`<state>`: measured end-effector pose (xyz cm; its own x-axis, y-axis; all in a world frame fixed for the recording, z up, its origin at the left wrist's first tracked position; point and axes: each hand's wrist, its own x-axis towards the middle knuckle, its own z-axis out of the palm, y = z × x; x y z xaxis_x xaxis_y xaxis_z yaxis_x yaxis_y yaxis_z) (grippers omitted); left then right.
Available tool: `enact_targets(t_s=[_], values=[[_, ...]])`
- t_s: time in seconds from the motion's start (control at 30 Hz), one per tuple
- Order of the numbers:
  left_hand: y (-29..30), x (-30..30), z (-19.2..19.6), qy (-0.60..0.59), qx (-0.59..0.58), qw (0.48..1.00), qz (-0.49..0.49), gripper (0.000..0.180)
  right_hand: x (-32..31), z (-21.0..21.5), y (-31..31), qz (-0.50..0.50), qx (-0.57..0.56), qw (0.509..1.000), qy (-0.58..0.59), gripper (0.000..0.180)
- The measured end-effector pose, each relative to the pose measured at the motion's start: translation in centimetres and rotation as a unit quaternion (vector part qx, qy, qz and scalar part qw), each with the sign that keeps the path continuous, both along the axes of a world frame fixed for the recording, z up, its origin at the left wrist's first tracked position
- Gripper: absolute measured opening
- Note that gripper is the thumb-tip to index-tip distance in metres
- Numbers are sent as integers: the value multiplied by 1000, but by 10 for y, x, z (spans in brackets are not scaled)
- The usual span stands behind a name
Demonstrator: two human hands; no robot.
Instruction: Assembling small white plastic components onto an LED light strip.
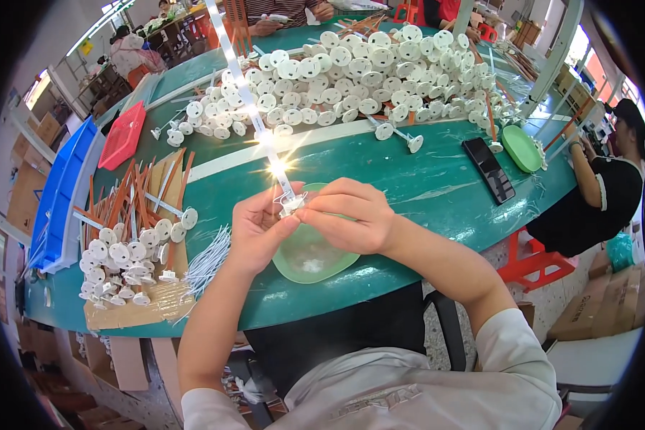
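Note:
My left hand [256, 223] and my right hand [355, 217] meet in front of me, both closed on a small white plastic fitting [291, 206]. Thin white wires loop around its top. From the fitting a lit LED strip [238, 70] runs up and away, glaring brightly near my fingers. Right fingertips pinch the fitting's near side, while the left thumb presses from the left. Beneath my hands stands a pale green bowl [331, 266] with a little whitish material in it. A bundle of thin white wires [209, 259] lies left of my left forearm.
Many white round-ended strips [315, 68] are heaped across the back of the green table [408, 168]. More round-ended pieces [132, 252] lie left on cardboard [166, 304]. Blue bin [68, 190] and red basket [124, 136] stand farther left. A phone [489, 170], green tray [522, 148] and seated person [613, 172] are right.

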<state>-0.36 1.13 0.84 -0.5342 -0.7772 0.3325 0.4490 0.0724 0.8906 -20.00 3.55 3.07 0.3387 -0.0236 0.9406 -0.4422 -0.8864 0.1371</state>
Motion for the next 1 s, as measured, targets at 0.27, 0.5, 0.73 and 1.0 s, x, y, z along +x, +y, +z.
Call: enact_targets(t_s=[0.27,0.5,0.73,1.0], values=[[-6,-1,13,-83,-97,991,47,52,-1,3,0,3,80,996,-32,26],[-2,-10,10,-72,-61,995,41,66,-10,3,-6,2,353,930,-101,23],[-3,-7,8,-119,-103,985,74,69,-12,0,-6,19,415,905,-92,15],[-4,-7,9,-99,-76,990,65,70,-8,5,-4,58,498,860,-93,8]])
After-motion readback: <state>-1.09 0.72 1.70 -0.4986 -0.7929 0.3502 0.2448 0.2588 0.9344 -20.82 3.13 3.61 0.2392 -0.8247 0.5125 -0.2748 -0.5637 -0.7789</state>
